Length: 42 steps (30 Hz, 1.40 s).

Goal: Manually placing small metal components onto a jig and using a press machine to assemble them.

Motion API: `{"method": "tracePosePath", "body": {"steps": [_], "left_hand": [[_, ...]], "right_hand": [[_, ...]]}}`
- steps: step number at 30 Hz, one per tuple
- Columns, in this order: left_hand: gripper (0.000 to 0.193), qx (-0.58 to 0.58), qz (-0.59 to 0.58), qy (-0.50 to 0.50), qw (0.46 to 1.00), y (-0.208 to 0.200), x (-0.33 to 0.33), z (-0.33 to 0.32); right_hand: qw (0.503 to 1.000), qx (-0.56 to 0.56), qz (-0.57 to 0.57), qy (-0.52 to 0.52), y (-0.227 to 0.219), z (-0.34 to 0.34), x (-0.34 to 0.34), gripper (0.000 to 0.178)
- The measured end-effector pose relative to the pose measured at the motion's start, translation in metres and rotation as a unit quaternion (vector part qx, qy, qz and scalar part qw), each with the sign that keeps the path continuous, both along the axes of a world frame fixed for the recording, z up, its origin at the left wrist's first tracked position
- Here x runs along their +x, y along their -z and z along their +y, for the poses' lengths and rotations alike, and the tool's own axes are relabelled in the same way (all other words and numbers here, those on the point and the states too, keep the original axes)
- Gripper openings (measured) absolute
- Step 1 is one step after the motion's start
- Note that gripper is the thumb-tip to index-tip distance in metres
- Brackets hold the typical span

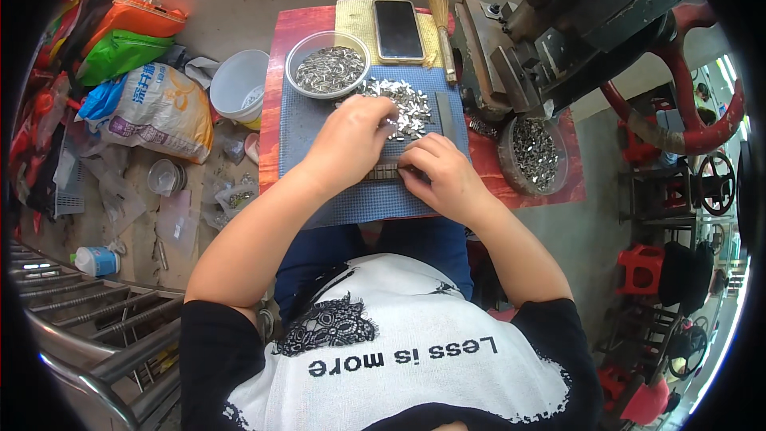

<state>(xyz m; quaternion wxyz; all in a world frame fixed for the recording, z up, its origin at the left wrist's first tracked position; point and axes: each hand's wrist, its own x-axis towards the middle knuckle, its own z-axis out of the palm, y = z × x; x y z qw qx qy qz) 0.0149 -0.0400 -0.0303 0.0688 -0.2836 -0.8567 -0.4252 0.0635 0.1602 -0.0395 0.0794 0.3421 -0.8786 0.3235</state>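
My left hand (pixel 351 140) rests palm down on a blue mat (pixel 307 124), its fingertips in a heap of small shiny metal pieces (pixel 403 104). Just right of it, my right hand (pixel 443 175) has its fingers curled over a short row of those pieces lined up on the mat (pixel 384 171). Whether either hand pinches a piece is hidden by the fingers. A flat metal ruler-like bar (pixel 445 116) lies on the mat beside the heap.
A clear bowl of metal pieces (pixel 327 64), a dark phone (pixel 397 29) and a straw brush (pixel 444 36) sit at the red table's far side. A round dish of pieces (pixel 533 156) lies under a grey press with a red handwheel (pixel 702 124). Bags and a white bucket (pixel 238 84) stand left.
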Motion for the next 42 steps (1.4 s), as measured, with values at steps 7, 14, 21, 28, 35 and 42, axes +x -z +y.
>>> {"method": "tracePosePath", "body": {"steps": [7,14,21,28,35,42], "left_hand": [[0.01,0.054,-0.17,-0.045,0.983,-0.008,0.023,-0.039],[0.009,0.045,-0.266,-0.062,0.961,-0.011,0.038,-0.041],[0.011,-0.049,-0.033,0.005,0.998,0.012,0.042,-0.046],[0.01,-0.076,-0.123,0.006,0.989,-0.001,0.033,-0.044],[0.01,-0.039,-0.04,-0.07,0.996,0.009,0.014,-0.029],[0.013,-0.077,0.04,-0.061,0.994,0.02,0.009,-0.029]], "right_hand": [[0.996,-0.054,-0.04,0.051,-0.004,0.001,0.0,0.007],[0.993,0.048,-0.013,0.104,0.002,-0.001,-0.032,0.008],[0.996,0.064,0.011,0.067,-0.005,-0.007,-0.028,0.014],[0.993,0.092,-0.028,-0.066,-0.02,-0.017,-0.015,0.014],[0.988,0.111,-0.079,-0.065,-0.025,-0.021,-0.022,0.013],[0.992,0.052,-0.109,-0.029,-0.023,-0.018,-0.025,0.012]]}}
